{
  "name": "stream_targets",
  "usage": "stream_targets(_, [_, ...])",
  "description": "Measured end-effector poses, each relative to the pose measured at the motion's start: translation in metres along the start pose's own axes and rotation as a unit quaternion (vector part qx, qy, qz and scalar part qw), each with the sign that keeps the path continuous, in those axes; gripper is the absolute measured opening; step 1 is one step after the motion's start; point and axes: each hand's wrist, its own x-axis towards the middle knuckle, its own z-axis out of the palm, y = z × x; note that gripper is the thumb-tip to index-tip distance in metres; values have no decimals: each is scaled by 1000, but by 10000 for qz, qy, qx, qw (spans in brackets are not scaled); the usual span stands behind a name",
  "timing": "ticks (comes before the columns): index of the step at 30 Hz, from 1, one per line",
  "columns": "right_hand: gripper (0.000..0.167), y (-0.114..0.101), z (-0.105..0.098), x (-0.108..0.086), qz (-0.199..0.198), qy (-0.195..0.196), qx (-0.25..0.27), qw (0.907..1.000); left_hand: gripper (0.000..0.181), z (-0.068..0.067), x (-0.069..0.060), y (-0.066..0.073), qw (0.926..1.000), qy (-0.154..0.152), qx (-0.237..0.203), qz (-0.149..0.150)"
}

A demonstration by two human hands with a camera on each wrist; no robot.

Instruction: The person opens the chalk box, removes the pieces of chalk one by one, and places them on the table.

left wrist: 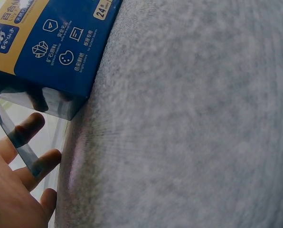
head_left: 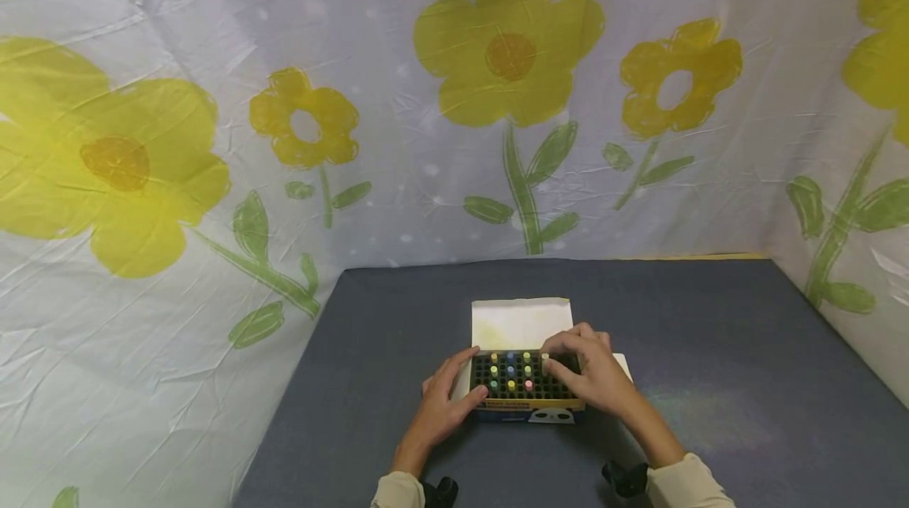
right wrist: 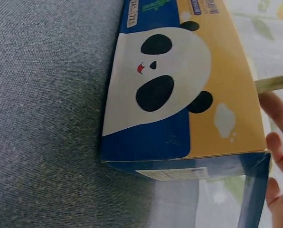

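Observation:
A chalk box (head_left: pixel 513 416), blue and yellow with a panda on its front, stands on the table with its white lid raised at the back. Several coloured chalk sticks (head_left: pixel 510 371) stand in the black holed insert, in short columns toward the left. At the box's left end rests my left hand (head_left: pixel 442 407), its thumb by the front corner and forefinger by the back; in the left wrist view its other fingers spread loosely beside the end flap. My right hand (head_left: pixel 598 370) pinches a pale yellow chalk stick (right wrist: pixel 270 84) over the insert's right part, where the fingers partly hide the holes.
A dark grey cloth covers the table (head_left: pixel 710 350). White end flaps (head_left: pixel 622 366) stick out at the box's sides. Behind the table hangs a white curtain (head_left: pixel 398 200) with yellow flowers. Black wrist straps (head_left: pixel 625 479) sit at both cuffs.

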Motion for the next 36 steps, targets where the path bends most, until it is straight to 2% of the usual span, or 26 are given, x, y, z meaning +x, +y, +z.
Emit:
stream_targets(4, [21,-1,-1,2,-255,392,-122,9988,61,0,0,1,10000,6,-53,6])
stream_targets(9, [24,-2,-4,4,-210,781,-225,9965,61,-1,-1,3,9999,-10,-127,-25])
stream_targets(20, [25,-2,-18,3,-173,987,231,9947,61,0,-1,3,9999,55,-107,-17])
stream_targets(25, [22,2,-28,-3,140,1009,328,9943,61,2,0,0,10000,52,-45,-39])
stream_targets(31, [20,10,-45,-13,744,784,468,9930,61,2,0,1,9999,16,-91,-85])
stream_targets(36, [19,16,-58,-21,884,703,477,9925,61,1,0,2,9999,14,-152,-70])
